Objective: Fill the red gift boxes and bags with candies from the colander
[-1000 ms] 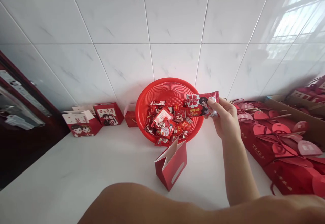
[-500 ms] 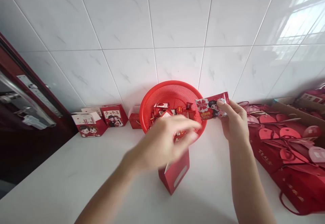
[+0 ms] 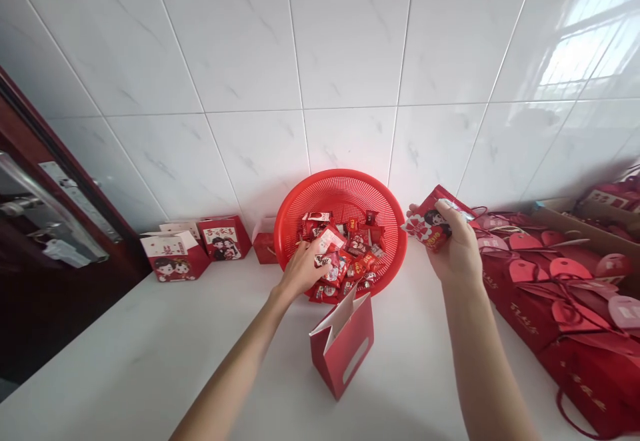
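My left hand (image 3: 301, 269) reaches into the left side of a red plastic basket (image 3: 286, 217). Its fingers are closed on a small red-and-white candy packet (image 3: 324, 266) among several others. To the right of the basket, my right hand (image 3: 457, 247) is raised, gripping a shiny red candy packet (image 3: 429, 224) printed with a cartoon figure; a second packet may lie behind it. In front of the basket a red paper gift box (image 3: 345, 351) stands upright with its top open, touched by neither hand. What is inside the box is hidden.
Decorated gift boxes (image 3: 175, 257) stand at the left by the tiled wall (image 3: 250, 47). Red gift bags (image 3: 545, 307) with cords cover the right side of the white table (image 3: 165, 354), beside a cardboard box (image 3: 565, 217). A dark red door (image 3: 30, 121) is at far left.
My left hand has moved from above the gift box into the basket and closed on a packet. My right hand has turned the packet it holds and shifted slightly left.
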`<state>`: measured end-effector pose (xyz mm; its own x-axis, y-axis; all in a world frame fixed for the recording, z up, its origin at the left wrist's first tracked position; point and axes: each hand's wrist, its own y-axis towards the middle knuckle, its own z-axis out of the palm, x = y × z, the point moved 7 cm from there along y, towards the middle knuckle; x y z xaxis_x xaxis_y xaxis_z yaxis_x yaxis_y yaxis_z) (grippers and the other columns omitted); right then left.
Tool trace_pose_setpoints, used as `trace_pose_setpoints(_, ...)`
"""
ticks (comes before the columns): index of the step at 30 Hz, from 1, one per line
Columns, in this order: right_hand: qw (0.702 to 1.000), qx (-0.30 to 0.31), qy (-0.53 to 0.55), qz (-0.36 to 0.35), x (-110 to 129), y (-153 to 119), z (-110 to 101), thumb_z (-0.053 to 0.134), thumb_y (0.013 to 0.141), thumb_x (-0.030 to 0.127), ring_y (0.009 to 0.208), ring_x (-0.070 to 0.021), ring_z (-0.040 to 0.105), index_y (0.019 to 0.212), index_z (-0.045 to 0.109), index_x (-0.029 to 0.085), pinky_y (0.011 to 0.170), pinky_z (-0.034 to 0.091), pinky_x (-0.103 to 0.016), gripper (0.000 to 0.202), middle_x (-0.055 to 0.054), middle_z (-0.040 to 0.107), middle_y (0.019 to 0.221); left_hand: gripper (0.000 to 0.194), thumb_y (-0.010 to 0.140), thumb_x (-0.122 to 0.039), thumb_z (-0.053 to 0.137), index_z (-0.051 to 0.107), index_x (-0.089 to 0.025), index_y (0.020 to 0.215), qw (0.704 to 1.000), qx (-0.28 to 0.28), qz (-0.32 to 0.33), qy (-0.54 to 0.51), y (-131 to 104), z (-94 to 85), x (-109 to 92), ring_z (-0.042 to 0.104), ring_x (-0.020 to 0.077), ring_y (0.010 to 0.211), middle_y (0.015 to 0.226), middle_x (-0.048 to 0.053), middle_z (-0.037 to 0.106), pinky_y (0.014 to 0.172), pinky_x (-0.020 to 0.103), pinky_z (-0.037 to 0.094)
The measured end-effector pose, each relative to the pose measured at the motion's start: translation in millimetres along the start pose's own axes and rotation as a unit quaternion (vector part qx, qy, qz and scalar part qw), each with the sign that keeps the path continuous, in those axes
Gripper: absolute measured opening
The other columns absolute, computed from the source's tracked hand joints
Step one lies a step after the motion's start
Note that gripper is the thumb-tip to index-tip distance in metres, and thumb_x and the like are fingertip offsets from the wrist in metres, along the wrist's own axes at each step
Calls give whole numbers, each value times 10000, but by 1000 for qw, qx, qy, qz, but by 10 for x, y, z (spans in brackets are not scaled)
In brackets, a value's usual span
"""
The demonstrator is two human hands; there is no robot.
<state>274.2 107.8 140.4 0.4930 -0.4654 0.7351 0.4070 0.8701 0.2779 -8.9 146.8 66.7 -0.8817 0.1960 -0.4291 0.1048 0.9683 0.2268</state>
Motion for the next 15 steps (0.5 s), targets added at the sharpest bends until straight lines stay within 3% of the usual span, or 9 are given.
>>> trace_pose_setpoints(6, 999, 5, 8, 32, -30, 4, 8, 810, 703, 399, 794, -274, 760, 804, 735, 208, 690, 632, -380, 229, -41, 765, 743, 360, 875, -274, 630, 697, -207, 1223, 995, -70, 19, -61, 205, -69, -8, 691, 263, 1073, 1174, 88, 716, 982, 366, 526)
trace_pose_setpoints(12, 999, 9, 19, 36, -63, 14, 27, 798, 678, 351, 773, -246, 762, 755, 684, 206, 658, 622, -328, 200, -45, 763, 760, 293, 897, -248, 613, 713, -190, 1166, 973, -202, 64, -86, 410, -399, -124, 662, 273, 1152, 1178, 94, 717, 1031, 369, 509)
trace_pose_setpoints(15, 999, 35, 12, 27, -50, 10, 65, 791, 667, 336, 761, -245, 763, 760, 664, 223, 626, 613, -323, 193, -30, 753, 744, 299, 916, -240, 595, 696, -171, 1188, 970, -217, 94, -63, 583, -520, -204, 661, 264, 1132, 1164, 107, 707, 1027, 363, 511)
